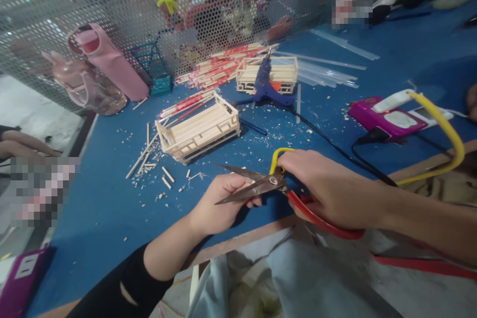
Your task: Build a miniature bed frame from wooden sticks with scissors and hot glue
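Observation:
My right hand (328, 191) grips the handles of a pair of scissors (257, 185), one handle red and one yellow, with the blades open and pointing left. My left hand (219, 203) is curled into a pinch right beside the blades near the table's front edge; what it holds is too small to make out. Beyond the hands, a small crate built of wooden sticks (199, 129) stands on the blue table (93, 203). Short stick offcuts (166, 175) lie scattered to its left.
A second stick crate (268, 74) stands farther back with a blue glue gun (264, 82) leaning on it. Red-and-white sticks (219, 69), clear glue sticks (328, 72), a pink bottle (108, 62), a magenta power strip (383, 119) and a mesh wall (112, 5) surround them.

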### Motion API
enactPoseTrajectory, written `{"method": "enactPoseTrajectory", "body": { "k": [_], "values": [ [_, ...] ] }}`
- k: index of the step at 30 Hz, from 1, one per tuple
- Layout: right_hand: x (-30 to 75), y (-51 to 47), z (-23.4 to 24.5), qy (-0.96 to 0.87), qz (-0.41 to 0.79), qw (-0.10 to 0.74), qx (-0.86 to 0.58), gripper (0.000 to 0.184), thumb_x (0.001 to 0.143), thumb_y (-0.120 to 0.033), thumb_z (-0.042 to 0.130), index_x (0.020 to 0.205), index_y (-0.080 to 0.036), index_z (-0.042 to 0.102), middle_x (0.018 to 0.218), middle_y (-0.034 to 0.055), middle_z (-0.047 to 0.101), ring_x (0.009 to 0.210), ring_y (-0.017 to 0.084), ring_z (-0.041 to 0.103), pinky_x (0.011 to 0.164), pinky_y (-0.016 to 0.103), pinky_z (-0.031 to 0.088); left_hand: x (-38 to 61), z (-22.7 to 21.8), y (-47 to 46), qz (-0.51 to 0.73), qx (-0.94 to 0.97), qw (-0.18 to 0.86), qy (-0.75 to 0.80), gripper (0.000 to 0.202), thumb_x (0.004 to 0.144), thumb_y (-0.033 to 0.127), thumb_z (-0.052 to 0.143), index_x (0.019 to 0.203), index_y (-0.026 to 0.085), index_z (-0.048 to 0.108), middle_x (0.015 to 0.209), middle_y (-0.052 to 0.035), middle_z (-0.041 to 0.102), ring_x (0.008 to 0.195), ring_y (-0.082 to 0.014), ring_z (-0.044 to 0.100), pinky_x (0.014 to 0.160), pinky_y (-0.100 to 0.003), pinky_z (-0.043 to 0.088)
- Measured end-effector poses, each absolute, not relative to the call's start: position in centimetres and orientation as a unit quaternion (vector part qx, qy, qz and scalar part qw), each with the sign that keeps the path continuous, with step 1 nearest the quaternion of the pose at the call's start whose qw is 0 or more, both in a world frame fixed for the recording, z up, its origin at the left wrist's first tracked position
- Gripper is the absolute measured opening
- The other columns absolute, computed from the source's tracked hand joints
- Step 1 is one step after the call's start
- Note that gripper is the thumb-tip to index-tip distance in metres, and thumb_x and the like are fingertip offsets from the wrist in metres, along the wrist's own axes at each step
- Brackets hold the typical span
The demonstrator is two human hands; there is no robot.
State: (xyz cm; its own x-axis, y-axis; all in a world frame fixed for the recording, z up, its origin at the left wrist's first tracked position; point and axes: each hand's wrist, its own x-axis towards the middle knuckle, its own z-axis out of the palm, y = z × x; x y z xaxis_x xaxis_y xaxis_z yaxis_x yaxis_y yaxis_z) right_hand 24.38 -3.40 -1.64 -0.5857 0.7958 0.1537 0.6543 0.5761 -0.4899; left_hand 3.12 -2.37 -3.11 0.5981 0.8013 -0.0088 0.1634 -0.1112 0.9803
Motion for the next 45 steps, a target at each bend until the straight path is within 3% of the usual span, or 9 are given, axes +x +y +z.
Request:
{"method": "enactPoseTrajectory", "body": {
  "k": [6,13,23,28,31,34,38,42,45],
  "values": [
    [24.6,-3.1,-0.4,-0.88,0.213,0.119,-0.408,0.011,0.069,-0.019,0.051,0.075,-0.021,0.043,0.084,0.0088,0.057,0.072,0.02,0.048,0.065,0.033,0.037,3.2,-2.9,-2.4,0.256,0.649,0.629,0.344,0.05,0.079,0.059,0.055,0.061,0.013,0.063,0.057,-0.003,0.059,0.052,-0.0094,0.049,0.053,-0.022,0.042],
    [24.5,-2.9,-0.9,-0.893,0.16,0.122,-0.402,0.014,0.066,-0.02,0.051,0.078,-0.02,0.045,0.084,0.0106,0.057,0.07,0.02,0.048,0.063,0.033,0.036,3.0,-3.1,-2.4,0.274,0.65,0.622,0.34,0.048,0.08,0.058,0.054,0.061,0.014,0.06,0.058,-0.0017,0.056,0.052,-0.0089,0.045,0.052,-0.022,0.039],
    [24.8,-3.3,-3.1,-0.867,0.139,0.129,-0.461,0.01,0.063,-0.017,0.048,0.071,-0.023,0.044,0.053,-0.0012,0.052,0.046,0.014,0.045,0.046,0.026,0.023,3.1,-3.4,-2.5,0.294,0.643,0.621,0.339,0.043,0.083,0.052,0.054,0.062,0.015,0.057,0.059,-0.0017,0.054,0.054,-0.0097,0.044,0.052,-0.023,0.039],
    [25.3,-4.0,-3.4,-0.814,0.182,0.146,-0.532,0.002,0.072,-0.024,0.049,0.072,-0.023,0.051,0.053,-0.003,0.057,0.044,0.012,0.049,0.045,0.024,0.028,3.3,-3.3,-2.4,0.271,0.648,0.622,0.345,0.044,0.087,0.051,0.048,0.062,0.015,0.054,0.059,0.0001,0.051,0.053,-0.0081,0.042,0.053,-0.022,0.037],
    [26.0,-3.5,-2.1,-0.761,0.108,0.08,-0.635,0.024,0.078,-0.043,0.051,0.066,-0.023,0.055,0.054,0.0024,0.061,0.046,0.017,0.053,0.044,0.027,0.029,3.1,-2.9,-2.5,0.251,0.661,0.606,0.364,0.044,0.089,0.049,0.045,0.062,0.014,0.053,0.056,0.001,0.05,0.052,-0.0072,0.041,0.052,-0.02,0.035],
    [26.6,-2.2,-1.2,-0.724,0.086,0.018,-0.685,0.03,0.08,-0.044,0.05,0.062,-0.021,0.058,0.058,0.0076,0.065,0.047,0.019,0.057,0.043,0.028,0.033,3.1,-2.6,-2.7,0.24,0.673,0.594,0.369,0.046,0.088,0.051,0.045,0.061,0.014,0.053,0.053,0.0008,0.051,0.05,-0.0073,0.041,0.05,-0.02,0.034],
    [26.3,0.9,-1.0,-0.765,0.06,0.03,-0.64,0.035,0.077,-0.045,0.056,0.052,-0.02,0.055,0.053,0.0083,0.062,0.044,0.019,0.056,0.039,0.026,0.033,3.0,-2.4,-2.8,0.24,0.669,0.585,0.391,0.047,0.082,0.057,0.049,0.066,0.014,0.058,0.049,0.0014,0.051,0.044,-0.0064,0.038,0.044,-0.019,0.031],
    [24.2,3.2,0.5,-0.806,-0.056,0.041,-0.588,0.047,0.072,-0.05,0.063,0.04,-0.02,0.048,0.04,0.0064,0.052,0.035,0.017,0.049,0.035,0.026,0.027,2.0,-1.9,-2.4,0.267,0.685,0.528,0.425,0.046,0.083,0.055,0.048,0.069,0.013,0.06,0.049,0.002,0.051,0.042,-0.0057,0.037,0.042,-0.018,0.03],
    [21.8,2.8,2.4,-0.87,-0.052,0.089,-0.482,0.025,0.076,-0.038,0.063,0.06,-0.019,0.065,0.053,0.006,0.064,0.046,0.019,0.057,0.043,0.027,0.036,0.6,-1.2,-1.9,0.28,0.685,0.504,0.445,0.044,0.086,0.052,0.045,0.068,0.014,0.059,0.048,0.003,0.05,0.041,-0.0053,0.036,0.04,-0.017,0.027]
  ]
}}
